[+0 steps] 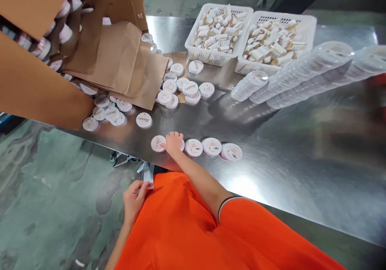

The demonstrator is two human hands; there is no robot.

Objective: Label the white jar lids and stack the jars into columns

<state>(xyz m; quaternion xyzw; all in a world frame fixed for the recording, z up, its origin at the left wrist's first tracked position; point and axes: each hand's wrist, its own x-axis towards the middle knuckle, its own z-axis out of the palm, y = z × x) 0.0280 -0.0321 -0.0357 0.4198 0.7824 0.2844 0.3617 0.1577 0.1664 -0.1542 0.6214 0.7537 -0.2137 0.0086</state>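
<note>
Nearby, bottles [219, 37] in baskets [208, 56], left hand [134, 201] in pinch on strip [148, 174], right hand [174, 142] curled.

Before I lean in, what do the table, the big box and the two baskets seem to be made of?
Table: smooth metal, probably steel, given the grey sheen, bright glare and blurred reflections.
Box: matte brown cardboard, judging by its stiff, flat panels.
Baskets: white, likely molded plastic, with rows of small holes in their walls.
</note>
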